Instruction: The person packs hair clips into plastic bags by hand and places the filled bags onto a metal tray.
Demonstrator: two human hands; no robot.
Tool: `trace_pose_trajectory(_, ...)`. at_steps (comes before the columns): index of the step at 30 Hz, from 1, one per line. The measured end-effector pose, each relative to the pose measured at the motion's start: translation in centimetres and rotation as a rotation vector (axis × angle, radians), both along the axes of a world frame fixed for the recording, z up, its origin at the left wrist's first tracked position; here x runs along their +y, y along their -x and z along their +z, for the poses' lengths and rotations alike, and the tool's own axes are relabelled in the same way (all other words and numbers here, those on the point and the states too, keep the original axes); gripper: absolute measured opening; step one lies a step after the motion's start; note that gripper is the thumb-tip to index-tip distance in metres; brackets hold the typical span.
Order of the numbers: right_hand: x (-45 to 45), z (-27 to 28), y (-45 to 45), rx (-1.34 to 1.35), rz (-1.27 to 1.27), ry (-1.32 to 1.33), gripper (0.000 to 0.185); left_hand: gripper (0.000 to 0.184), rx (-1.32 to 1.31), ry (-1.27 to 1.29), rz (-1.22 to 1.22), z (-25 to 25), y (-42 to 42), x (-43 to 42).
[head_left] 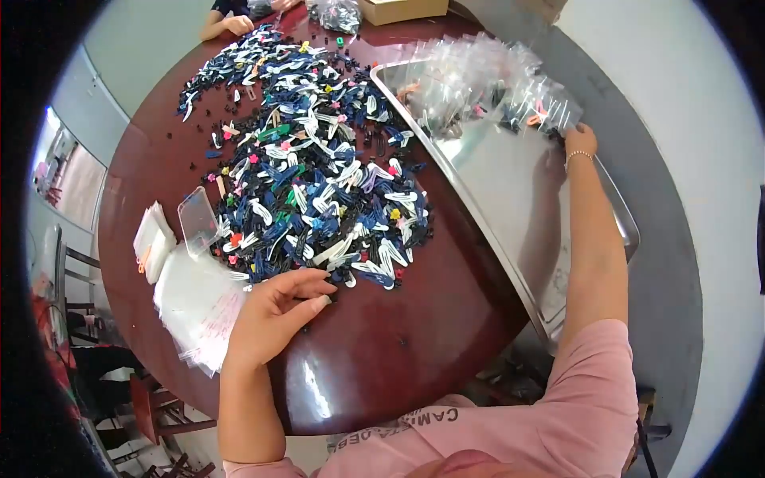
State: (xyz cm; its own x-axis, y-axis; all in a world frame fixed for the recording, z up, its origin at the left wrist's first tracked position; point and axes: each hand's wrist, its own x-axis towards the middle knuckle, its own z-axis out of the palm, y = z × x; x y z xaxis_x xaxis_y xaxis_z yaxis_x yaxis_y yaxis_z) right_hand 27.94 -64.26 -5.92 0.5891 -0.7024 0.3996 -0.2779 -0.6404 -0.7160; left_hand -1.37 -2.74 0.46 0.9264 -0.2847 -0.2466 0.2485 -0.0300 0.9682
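Observation:
My left hand [283, 313] is at the near edge of a large pile of hair clips [319, 183], its thumb and fingers apart over the dark red table [358, 350]. Nothing shows between them. My right hand [581, 140] reaches to the right side of a metal tray [510, 199], against a heap of filled clear bags [478, 80]. Its fingertips are hidden at a bag's edge, so their grip is unclear. Flat empty bags [195, 307] lie left of my left hand.
A clear plastic scoop or box [198, 217] and a small stack of bags [151, 239] lie left of the pile. Across the table are another person's hand [237, 25], a bag of clips [339, 14] and a cardboard box [405, 9]. Chairs stand at lower left.

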Motion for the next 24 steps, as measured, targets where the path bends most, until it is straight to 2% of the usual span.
trace_pose_trajectory(2, 1.9, 0.8, 1.2, -0.073, -0.076, 0.108, 0.052, 0.037, -0.013, 0.012, -0.001, 0.0, 0.0, 0.0)
trace_pose_trajectory(5, 4.4, 2.6, 2.4, -0.199, -0.099, -0.016, 0.049, 0.036, -0.043, -0.002, 0.006, 0.2, 0.1, -0.1)
trace_pose_trajectory(6, 2.5, 2.3, 1.1, -0.199, -0.09, -0.02, 0.049, 0.035, -0.039, -0.006, 0.005, 0.4, 0.1, -0.2)
trace_pose_trajectory(8, -2.5, 0.6, -3.6, -0.454, 0.125, -0.2, 0.046, 0.034, -0.026, -0.013, 0.034, 0.6, 0.1, -0.3)
trace_pose_trajectory(10, 6.3, 7.0, 0.4, -0.499, 0.407, -0.388, 0.041, 0.032, -0.104, -0.019, -0.018, 0.6, 0.2, -0.2)
trace_pose_trajectory(12, 14.4, 11.6, 3.3, -0.46, 0.675, -0.402, 0.033, 0.029, -0.182, -0.106, -0.034, 0.1, 0.5, -0.2)
trace_pose_trajectory(14, 22.9, 14.9, 6.2, -0.381, 0.79, -0.432, 0.026, 0.026, -0.322, -0.169, -0.008, -0.3, 0.9, -0.6)
trace_pose_trajectory(15, 26.7, 15.3, 7.6, -0.373, 0.838, -0.455, 0.026, 0.024, -0.415, -0.31, 0.022, 0.3, 1.3, -0.9)
trace_pose_trajectory(16, 30.0, 15.9, 9.1, -0.252, 1.005, -0.33, 0.024, 0.023, -0.509, -0.449, 0.039, 0.9, 1.5, -1.3)
trace_pose_trajectory(18, 35.9, 15.4, 11.3, -0.118, 1.304, -0.118, 0.019, 0.018, -0.902, -0.515, 0.145, 0.2, 1.6, -1.8)
trace_pose_trajectory(19, 39.4, 14.4, 12.9, -0.014, 1.452, -0.169, 0.016, 0.012, -1.028, -0.475, 0.158, 0.4, 1.7, -2.0)
trace_pose_trajectory(20, 42.5, 13.5, 14.8, 0.111, 1.533, -0.154, 0.015, 0.012, -1.034, -0.472, 0.168, 0.6, 1.8, -2.0)
trace_pose_trajectory(21, 45.5, 12.6, 17.0, 0.112, 1.596, 0.095, 0.017, 0.012, -1.139, -0.375, 0.194, 0.9, 2.0, -1.9)
trace_pose_trajectory(22, 47.9, 11.4, 18.8, 0.167, 1.746, 0.146, 0.019, 0.012, -1.242, -0.277, 0.218, 1.3, 2.2, -1.7)
trace_pose_trajectory(23, 50.0, 9.9, 20.0, 0.136, 1.825, 0.302, 0.022, 0.014, -1.291, -0.256, 0.281, 1.7, 2.6, -1.5)
trace_pose_trajectory(24, 51.9, 7.1, 20.1, 0.159, 1.91, 0.341, 0.025, 0.014, -1.298, -0.254, 0.289, 1.9, 2.7, -1.4)
